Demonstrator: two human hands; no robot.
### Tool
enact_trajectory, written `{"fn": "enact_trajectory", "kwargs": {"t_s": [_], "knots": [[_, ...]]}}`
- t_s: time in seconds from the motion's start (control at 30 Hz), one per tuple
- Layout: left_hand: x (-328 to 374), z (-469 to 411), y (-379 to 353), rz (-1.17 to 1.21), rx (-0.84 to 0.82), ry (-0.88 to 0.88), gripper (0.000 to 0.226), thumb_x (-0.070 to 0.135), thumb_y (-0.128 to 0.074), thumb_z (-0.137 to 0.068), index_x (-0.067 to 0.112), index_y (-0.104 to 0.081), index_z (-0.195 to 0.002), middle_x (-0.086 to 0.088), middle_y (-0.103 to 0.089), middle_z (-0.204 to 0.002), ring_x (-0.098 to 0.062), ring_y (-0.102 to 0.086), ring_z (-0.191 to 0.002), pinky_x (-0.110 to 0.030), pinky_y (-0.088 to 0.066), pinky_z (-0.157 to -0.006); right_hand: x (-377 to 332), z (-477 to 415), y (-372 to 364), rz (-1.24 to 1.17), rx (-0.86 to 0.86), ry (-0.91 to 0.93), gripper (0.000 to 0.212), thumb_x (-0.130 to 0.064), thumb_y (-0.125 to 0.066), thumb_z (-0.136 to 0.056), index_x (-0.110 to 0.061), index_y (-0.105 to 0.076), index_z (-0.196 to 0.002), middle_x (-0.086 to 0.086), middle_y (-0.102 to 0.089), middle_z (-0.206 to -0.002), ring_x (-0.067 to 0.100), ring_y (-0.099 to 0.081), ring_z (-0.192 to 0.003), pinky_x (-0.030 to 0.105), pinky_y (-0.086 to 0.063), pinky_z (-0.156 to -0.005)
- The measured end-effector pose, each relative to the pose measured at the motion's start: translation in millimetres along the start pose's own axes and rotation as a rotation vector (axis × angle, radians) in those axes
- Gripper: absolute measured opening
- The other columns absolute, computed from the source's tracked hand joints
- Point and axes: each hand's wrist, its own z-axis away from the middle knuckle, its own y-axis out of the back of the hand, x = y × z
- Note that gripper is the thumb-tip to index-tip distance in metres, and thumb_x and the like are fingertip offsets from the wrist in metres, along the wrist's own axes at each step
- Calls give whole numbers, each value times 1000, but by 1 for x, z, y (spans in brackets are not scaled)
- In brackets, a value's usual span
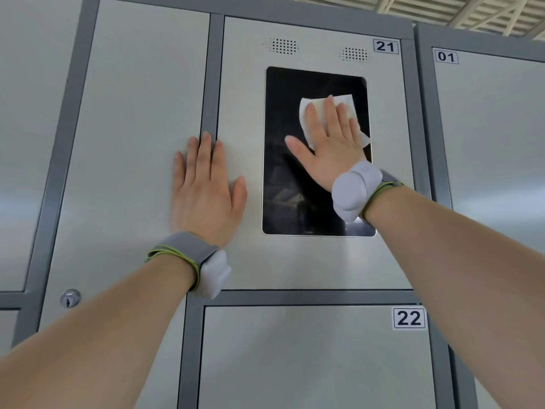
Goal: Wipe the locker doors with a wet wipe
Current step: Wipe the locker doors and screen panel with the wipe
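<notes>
Locker door 21 [241, 84] is pale grey with a black glass screen [283, 184] set in its middle. My right hand [330, 146] lies flat on the upper part of that screen, pressing a white wet wipe [348, 103] against the glass; the wipe shows above and to the right of my fingers. My left hand [203, 187] rests flat, fingers together, across the grey frame strip between door 21 and the wide door [129, 113] to its left. It holds nothing.
Door 22 [309, 355] sits below door 21, and door 01 [489, 128] belongs to the cabinet on the right. A round key lock [70, 298] is low on the left door. Slatted ceiling [442, 10] shows above the lockers.
</notes>
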Motion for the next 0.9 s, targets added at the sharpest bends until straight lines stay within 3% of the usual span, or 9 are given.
{"fn": "enact_trajectory", "kwargs": {"t_s": [0.2, 0.43, 0.73, 0.9], "knots": [[0, 0, 0, 13, -4, -1, 75, 44, -14, -87, -2, -27, -145, -18, -21, -155, -31, -13, -145, -42, -1, -117, -3, 30, -6, 54, -9, 200, 69, -58, -23, -95, -25, 0, -152, 5, 13, -159, 25, 14, -145, 34, 12, -116], [-3, -1, -2, 25, 10, -15, 73, 41, -17, -87, -3, -30, -144, -20, -25, -153, -33, -18, -143, -44, -6, -116, -4, -3, 1, 28, -3, 6, 68, -58, -22, -96, -26, -2, -152, 7, 12, -159, 28, 12, -145, 35, 9, -117], [-20, -2, 8, 123, -30, -70, 67, 34, -24, -88, 0, -27, -146, -14, -27, -153, -28, -20, -143, -34, -4, -117, -10, 32, -3, 58, -46, 170, 69, -59, -25, -95, -27, -2, -152, 4, 13, -159, 24, 13, -146, 33, 11, -116], [-38, -14, 21, 103, -31, -66, 65, 32, -29, -90, 0, -24, -146, -15, -24, -154, -29, -17, -144, -36, -4, -117, -15, 2, 5, 29, -32, 14, 70, -61, -24, -95, -26, -4, -152, 7, 11, -159, 28, 11, -146, 35, 7, -117]]}}
